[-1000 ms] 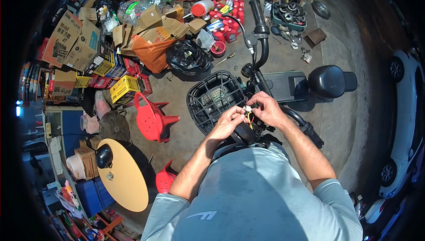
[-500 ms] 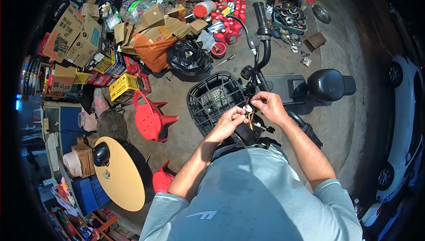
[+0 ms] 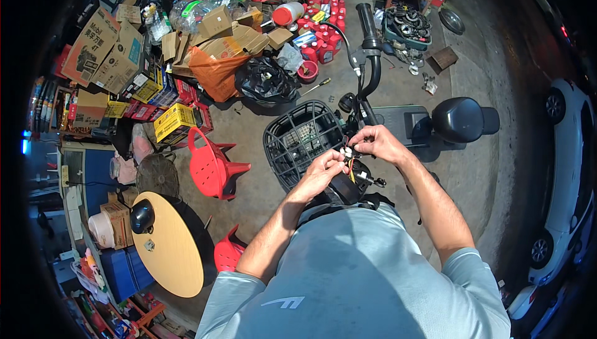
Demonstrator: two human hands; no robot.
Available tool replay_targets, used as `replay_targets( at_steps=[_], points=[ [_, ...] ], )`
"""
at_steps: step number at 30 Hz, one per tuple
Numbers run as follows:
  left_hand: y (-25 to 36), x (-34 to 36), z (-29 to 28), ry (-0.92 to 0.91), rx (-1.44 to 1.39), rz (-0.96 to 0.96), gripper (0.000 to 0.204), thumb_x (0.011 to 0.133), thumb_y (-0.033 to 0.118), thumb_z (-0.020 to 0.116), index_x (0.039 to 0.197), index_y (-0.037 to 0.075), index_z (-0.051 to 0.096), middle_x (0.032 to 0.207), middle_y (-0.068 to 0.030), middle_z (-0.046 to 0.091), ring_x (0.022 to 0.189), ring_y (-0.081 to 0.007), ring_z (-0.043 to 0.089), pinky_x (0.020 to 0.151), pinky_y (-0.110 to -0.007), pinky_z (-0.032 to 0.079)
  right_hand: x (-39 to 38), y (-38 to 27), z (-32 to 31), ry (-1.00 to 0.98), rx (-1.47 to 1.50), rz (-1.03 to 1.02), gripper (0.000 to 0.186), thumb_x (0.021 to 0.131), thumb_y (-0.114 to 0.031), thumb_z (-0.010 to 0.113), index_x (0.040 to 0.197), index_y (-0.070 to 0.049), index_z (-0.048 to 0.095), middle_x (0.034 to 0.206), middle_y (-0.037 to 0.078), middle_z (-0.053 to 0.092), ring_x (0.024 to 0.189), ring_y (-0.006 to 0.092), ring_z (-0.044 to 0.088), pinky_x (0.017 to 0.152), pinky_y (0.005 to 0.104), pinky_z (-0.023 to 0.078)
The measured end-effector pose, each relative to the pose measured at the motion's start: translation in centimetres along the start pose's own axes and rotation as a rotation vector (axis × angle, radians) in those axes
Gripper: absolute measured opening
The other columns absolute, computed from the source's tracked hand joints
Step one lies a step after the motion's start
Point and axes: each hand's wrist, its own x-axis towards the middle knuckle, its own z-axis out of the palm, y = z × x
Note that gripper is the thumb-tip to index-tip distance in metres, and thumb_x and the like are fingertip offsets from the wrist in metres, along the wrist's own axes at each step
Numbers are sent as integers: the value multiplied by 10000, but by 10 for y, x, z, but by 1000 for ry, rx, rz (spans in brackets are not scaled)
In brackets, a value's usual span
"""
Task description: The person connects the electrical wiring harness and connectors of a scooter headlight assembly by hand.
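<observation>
My left hand (image 3: 324, 171) pinches a small white connector (image 3: 346, 152) with red, yellow and black wires (image 3: 352, 170) at the front of a scooter. My right hand (image 3: 377, 144) is just right of it, thumb and forefinger pinched on the wires beside the connector. The scooter's black front basket (image 3: 301, 137) lies left of my hands. Its black handlebar (image 3: 374, 76) runs up beyond them, and its black seat (image 3: 458, 119) is to the right. Below the connector is a dark cylindrical part (image 3: 367, 176) with a protruding end.
To the left stand red plastic chairs (image 3: 208, 168) and a round wooden table (image 3: 171, 264) with a black helmet (image 3: 142, 216). Cardboard boxes (image 3: 93, 46), bags and red bottles (image 3: 326, 50) are piled beyond. A bin of parts (image 3: 405, 28) stands at the back. A white car (image 3: 566, 177) is at the far right.
My right hand has shifted slightly right and up from a second ago, showing more of the wires and the cylindrical part. My left hand stays almost still at the connector.
</observation>
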Motion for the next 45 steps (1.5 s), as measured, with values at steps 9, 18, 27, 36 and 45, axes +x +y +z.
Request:
replay_targets(
  at_steps=[9, 18, 27, 36, 45],
  points=[
    [-1, -2, 1, -7, -43, -25, 161, 969, 178, 539, 1068, 53, 524, 935, -14, 615, 853, -59, 556, 773, -215, 453, 6, 3, 13, 116, -191, -113, 144, 766, -52, 681, 904, -21, 653, 806, 64, 662, 738, 143, 629, 695, 293, 504],
    [-3, -4, 1, 10, -22, 4, 159, 967, 172, 543, 1073, 54, 527, 933, -6, 612, 845, -56, 554, 756, -212, 449, -1, -3, 22, 166, -406, -196, 133, 734, -76, 676, 847, -31, 623, 816, 99, 595, 796, 257, 617, 721, 361, 493],
    [0, -4, 3, 10, 11, -27, 144, 969, 161, 533, 1068, 56, 537, 916, 10, 608, 839, -53, 548, 758, -213, 443, -7, 2, 24, 170, -455, -223, 125, 733, -74, 671, 852, -52, 639, 862, 108, 601, 853, 293, 616, 759, 382, 494],
    [4, -5, 6, 10, 9, -31, 128, 969, 149, 525, 1053, 54, 544, 923, 13, 607, 856, -53, 543, 790, -217, 433, -8, 3, 24, 158, -457, -211, 146, 729, -92, 675, 868, -48, 663, 873, 118, 615, 872, 303, 620, 785, 390, 494],
    [3, -3, 7, 14, -1, -34, 146, 972, 159, 522, 1066, 51, 550, 943, 11, 616, 886, -55, 551, 815, -216, 435, -9, 0, 22, 125, -505, -204, 137, 746, -107, 668, 875, -61, 670, 879, 117, 628, 885, 297, 625, 794, 396, 494]
  ],
)
